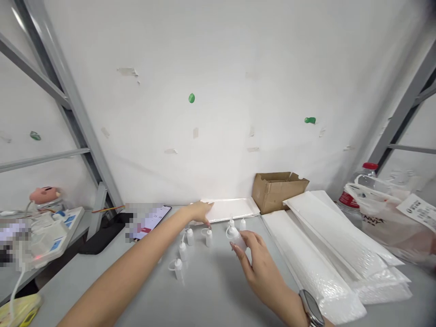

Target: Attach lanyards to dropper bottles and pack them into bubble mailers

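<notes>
My right hand [257,259] is closed around a small white squeeze bottle [237,240] with a looped cap strap, tilted above the grey table. At the back, my left hand [200,212] lies over the left end of a flat white bubble mailer [235,210], fingers stretched out and thumb apart. Just below that hand stands another small bottle [209,238]. More of these bottles stand to its left, among them one [179,270] nearest the front and one [183,251] behind it. Beyond the held bottle, a small bottle [243,224] is partly in view.
A cardboard box [279,193] stands against the wall. Several white bubble mailers [316,263] lie on the right, beside a plastic bag [391,227] and a red-capped bottle [369,169]. A phone [155,222] and a power strip [61,236] are on the left.
</notes>
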A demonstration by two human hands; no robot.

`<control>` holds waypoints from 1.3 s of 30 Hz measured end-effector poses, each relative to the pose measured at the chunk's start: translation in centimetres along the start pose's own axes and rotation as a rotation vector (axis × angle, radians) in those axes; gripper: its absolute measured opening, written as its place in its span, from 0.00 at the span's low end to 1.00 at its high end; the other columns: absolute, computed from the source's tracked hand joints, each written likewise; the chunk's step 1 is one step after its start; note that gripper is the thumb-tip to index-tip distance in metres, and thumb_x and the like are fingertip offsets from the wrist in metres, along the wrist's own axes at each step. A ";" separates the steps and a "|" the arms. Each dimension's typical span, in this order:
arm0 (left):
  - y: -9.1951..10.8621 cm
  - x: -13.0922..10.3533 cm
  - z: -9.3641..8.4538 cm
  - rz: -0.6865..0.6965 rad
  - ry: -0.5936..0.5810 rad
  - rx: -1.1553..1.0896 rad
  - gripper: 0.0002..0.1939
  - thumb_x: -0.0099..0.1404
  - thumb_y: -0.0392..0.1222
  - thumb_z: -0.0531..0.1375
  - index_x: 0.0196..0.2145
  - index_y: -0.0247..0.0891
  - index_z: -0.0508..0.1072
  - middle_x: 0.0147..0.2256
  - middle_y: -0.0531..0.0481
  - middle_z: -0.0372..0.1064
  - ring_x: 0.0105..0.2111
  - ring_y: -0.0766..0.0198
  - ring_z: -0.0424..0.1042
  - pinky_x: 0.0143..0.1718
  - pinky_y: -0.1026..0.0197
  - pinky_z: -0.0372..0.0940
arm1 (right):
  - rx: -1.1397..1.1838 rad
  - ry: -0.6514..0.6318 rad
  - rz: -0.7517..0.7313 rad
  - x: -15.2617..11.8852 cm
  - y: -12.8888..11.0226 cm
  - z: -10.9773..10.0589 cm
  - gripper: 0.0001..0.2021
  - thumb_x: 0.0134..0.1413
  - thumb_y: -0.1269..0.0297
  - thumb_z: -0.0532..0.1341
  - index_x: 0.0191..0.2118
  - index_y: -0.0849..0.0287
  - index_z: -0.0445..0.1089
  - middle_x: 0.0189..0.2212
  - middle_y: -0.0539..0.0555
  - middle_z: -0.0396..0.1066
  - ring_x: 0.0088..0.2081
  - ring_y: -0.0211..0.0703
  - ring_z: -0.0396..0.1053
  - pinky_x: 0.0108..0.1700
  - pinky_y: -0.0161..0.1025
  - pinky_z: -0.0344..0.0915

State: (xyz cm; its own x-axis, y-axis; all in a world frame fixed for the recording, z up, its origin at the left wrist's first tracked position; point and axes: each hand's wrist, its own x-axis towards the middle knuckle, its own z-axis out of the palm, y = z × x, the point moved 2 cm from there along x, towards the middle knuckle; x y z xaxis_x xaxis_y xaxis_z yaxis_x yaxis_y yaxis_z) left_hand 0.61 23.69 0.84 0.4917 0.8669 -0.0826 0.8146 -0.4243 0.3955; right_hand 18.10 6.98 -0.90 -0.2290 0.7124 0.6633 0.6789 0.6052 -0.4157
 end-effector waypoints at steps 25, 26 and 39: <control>9.1 -17.1 -0.5 0.499 0.426 -0.567 0.13 0.59 0.34 0.55 0.39 0.43 0.76 0.44 0.43 0.72 0.50 0.56 0.66 0.59 0.50 0.48 | 1.096 -0.330 0.445 3.4 4.5 -5.2 0.20 0.59 0.50 0.47 0.32 0.58 0.69 0.47 0.58 0.68 0.46 0.49 0.67 0.42 0.49 0.67; 9.3 -17.1 0.1 0.502 0.376 -0.632 0.12 0.58 0.34 0.57 0.38 0.43 0.76 0.42 0.42 0.73 0.50 0.54 0.66 0.59 0.49 0.46 | 1.134 -0.391 0.450 3.2 4.2 -4.8 0.20 0.59 0.50 0.47 0.34 0.58 0.69 0.48 0.58 0.67 0.46 0.47 0.67 0.42 0.48 0.66; 8.8 -14.4 5.4 0.035 0.485 -1.434 0.25 0.61 0.47 0.55 0.57 0.47 0.58 0.59 0.48 0.53 0.58 0.55 0.53 0.56 0.54 0.53 | 1.013 -0.417 0.464 2.1 2.0 -2.8 0.11 0.53 0.57 0.58 0.35 0.56 0.73 0.32 0.53 0.71 0.35 0.41 0.68 0.40 0.41 0.65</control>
State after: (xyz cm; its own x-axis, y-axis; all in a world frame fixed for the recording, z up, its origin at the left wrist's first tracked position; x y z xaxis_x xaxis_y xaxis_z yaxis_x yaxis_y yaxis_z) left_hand 2.30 6.05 0.56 0.1244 0.9833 0.1327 -0.3161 -0.0875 0.9447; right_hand 20.96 8.69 1.39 -0.4437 0.8845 0.1441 -0.0607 0.1308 -0.9896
